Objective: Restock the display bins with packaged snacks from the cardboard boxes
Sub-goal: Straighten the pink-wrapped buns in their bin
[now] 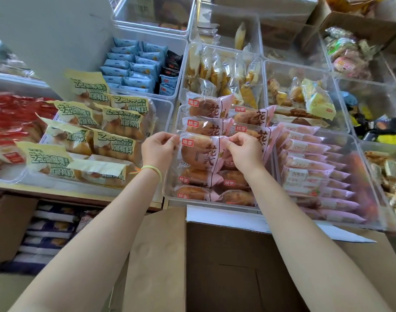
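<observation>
A pink-and-clear bread packet [198,152] with a red label stands upright in a clear display bin [170,190] at the centre. My left hand [157,149] pinches its upper left edge and my right hand [244,152] pinches its upper right edge. Several more packets of the same bread lie in the bin behind and below it. An open brown cardboard box [215,262] sits right below the bin, between my forearms; its inside looks dark and bare where visible.
Yellow-labelled bread packs [95,136] fill the bin to the left, pink slim packets [309,167] the bin to the right. Blue packets [134,64] and yellow cakes [224,70] fill bins behind. More cartons [10,226] stand under the shelf at left.
</observation>
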Tool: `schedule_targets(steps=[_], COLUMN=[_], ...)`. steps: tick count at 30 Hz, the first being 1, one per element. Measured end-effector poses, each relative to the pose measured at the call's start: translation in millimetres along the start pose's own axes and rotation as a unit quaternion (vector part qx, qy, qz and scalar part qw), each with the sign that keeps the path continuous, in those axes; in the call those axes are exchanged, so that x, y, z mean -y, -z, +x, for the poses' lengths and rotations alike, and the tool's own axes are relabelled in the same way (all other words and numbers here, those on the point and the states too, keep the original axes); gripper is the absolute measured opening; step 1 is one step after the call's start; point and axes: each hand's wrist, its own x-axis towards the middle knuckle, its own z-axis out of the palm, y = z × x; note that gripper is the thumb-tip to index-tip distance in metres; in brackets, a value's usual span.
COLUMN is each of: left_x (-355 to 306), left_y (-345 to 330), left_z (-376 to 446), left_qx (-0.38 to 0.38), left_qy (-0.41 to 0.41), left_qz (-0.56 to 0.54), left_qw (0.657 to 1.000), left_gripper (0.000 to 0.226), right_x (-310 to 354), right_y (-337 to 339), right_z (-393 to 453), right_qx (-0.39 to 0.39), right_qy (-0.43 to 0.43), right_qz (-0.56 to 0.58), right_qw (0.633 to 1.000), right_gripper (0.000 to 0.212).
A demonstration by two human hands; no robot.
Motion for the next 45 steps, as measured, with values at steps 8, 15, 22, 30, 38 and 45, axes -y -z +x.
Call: schedule_targets(steps=[8, 15, 22, 30, 38, 45], left_x=[-11.2, -28.5, -19.3, -20.5, -25.7, -56.0], left_y=[-1.2, -46.3, -77.1, -99.1, -119.5, -104.2], left_z=[-0.2, -15.5, -1.9, -9.4, -15.2, -55.6], left_qx=[-0.020, 0.027, 0.128, 0.080, 0.104, 0.093], left_qy=[-0.041, -0.419, -0.374, -0.441, -0.395, -0.415], left_qz=[0.101, 0.375, 0.557, 0.557, 0.605, 0.498], left_qw=[0.994, 0.827, 0.731, 0.698, 0.683, 0.756], left_gripper=[0.018, 0.050, 0.083, 0.078, 0.082, 0.040], right_x=[4.3, -4.3, -41.8, -35.3, -38.8, -31.3], right_y=[1.7, -0.1, 31.2, 43.7, 58.1, 103.1], right_z=[1.5, 6.9, 33.0, 70.0, 100.0, 42.3], right_qx=[-0.021, -0.151, -0.014, -0.070, 0.069, -0.038], right_qy=[0.029, 0.239, 0.115, 0.178, 0.126, 0.176], right_qz=[-0.079, -0.260, -0.473, -0.448, -0.423, -0.242], right_qw=[0.996, 0.923, 0.873, 0.874, 0.895, 0.953], right_gripper=[0.015, 0.028, 0.055, 0.056, 0.058, 0.039])
